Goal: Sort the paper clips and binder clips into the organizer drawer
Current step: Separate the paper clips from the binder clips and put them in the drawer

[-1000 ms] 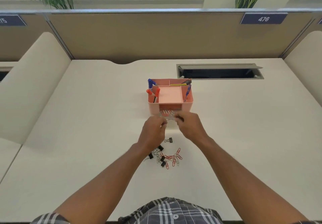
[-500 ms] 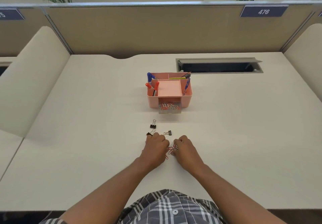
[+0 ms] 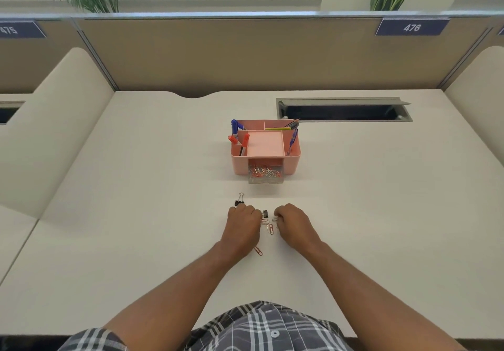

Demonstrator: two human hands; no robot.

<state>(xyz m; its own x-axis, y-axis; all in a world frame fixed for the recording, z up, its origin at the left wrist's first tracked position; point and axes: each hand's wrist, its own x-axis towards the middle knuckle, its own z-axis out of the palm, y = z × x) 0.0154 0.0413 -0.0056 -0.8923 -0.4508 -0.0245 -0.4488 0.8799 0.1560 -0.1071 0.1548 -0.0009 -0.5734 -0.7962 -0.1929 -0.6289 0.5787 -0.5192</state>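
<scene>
Lying between both hands, red paper clips (image 3: 270, 227) look thin.

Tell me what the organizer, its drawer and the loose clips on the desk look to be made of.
Organizer: seems moulded plastic, matte pink, with smooth rounded corners.
Drawer: likely clear plastic, since the clips inside show through its front.
Paper clips: bent wire, reddish and glossy, probably coated.
Binder clips: black bodies with thin silvery wire handles, probably metal, though too small to be sure.
</scene>
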